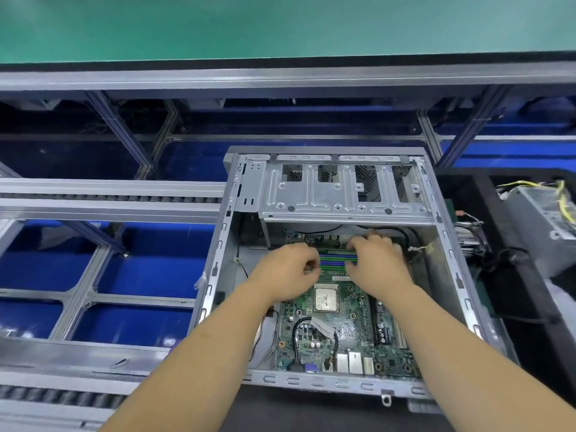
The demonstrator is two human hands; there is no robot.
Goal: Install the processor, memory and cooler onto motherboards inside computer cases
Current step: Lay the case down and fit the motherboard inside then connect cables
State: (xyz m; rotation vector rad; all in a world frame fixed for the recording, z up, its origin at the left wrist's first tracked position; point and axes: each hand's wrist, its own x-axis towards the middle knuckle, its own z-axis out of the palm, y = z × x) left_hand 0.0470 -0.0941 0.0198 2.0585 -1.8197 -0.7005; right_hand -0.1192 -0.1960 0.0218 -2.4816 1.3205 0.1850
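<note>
A long green-topped work surface (280, 23) runs across the far side, edged by a grey aluminium rail, and below it a grey aluminium conveyor frame (93, 207) with roller strips stretches to the left over blue panels. On the near side of that frame lies an open grey sheet-metal computer case (448, 251), its side panel off and a perforated silver drive cage (343, 191) spanning its far end. To the right of the case, a black foam tray (530, 291) holds a grey metal power supply with yellow wires (542, 219) and, closer to the case, a finned metal cooler (469, 238) lying just beside the case wall. Flat on the floor of the case sits the green motherboard (343, 332), with rear ports along its near edge. In the middle of the board, the square silver processor (326, 299) is seated in its socket, smeared with paste. Just beyond it lie the blue and green memory slots (336, 260), running left to right. The left hand (288, 269) curls at the left end of the slots, and the right hand (374, 260) bends over their right end, fingertips down on the slot area. Whether either hand pinches a memory stick or only presses, I cannot tell.
</note>
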